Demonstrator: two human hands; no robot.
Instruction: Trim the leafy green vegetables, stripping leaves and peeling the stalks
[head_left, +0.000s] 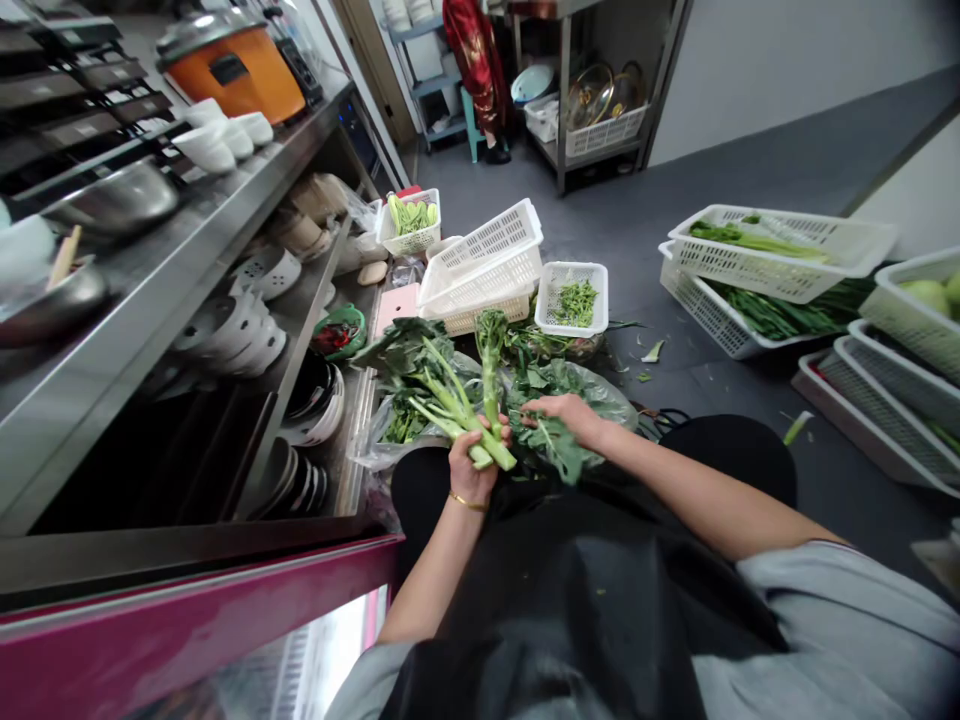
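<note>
My left hand [472, 465] is closed around several thick leafy green stalks [457, 400], which look like Chinese broccoli. Their pale cut ends point toward me, and one stem with a budded top [491, 345] stands upright in the bunch. To the right, my right hand [564, 418] has its fingers pinched on a dark green leaf [559, 448] that hangs below them. Beneath both hands lie clear plastic bags [611, 400] with more loose leaves. Past them is a white basket of trimmed green pieces [576, 304].
White perforated baskets [484, 255] lie stacked ahead. On the right, more baskets hold greens [780, 262]. A steel shelf unit [225, 225] with bowls runs along my left. Scraps [654, 352] litter the floor. Farther off, a person in red clothing [480, 70] is partly visible.
</note>
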